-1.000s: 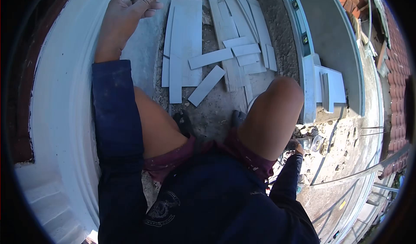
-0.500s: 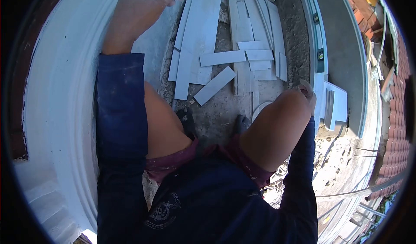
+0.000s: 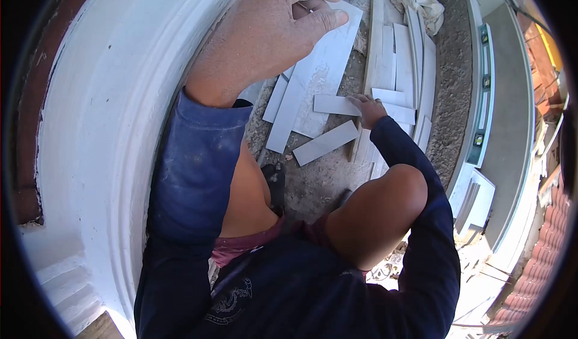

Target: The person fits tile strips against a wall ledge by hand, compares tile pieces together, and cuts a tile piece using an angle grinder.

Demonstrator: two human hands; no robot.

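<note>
While right hand (image 3: 368,109) is over long plank (image 3: 374,50), its fingers lie on pale strip (image 3: 334,104) crossing plank; grasp, cannot tell; left hand (image 3: 271,32) left of plank, fingers loosely curled, contents unclear; step seems taking hold of strip; firm hold would call for thumb under edge.

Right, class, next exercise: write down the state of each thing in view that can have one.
Strips: flat, some overlapping
Left hand: raised, partly curled, grip unclear
Right hand: at a strip, grip unclear
Level: untouched, reading unclear
Cloth: crumpled
Left sleeve: dust-marked
</note>
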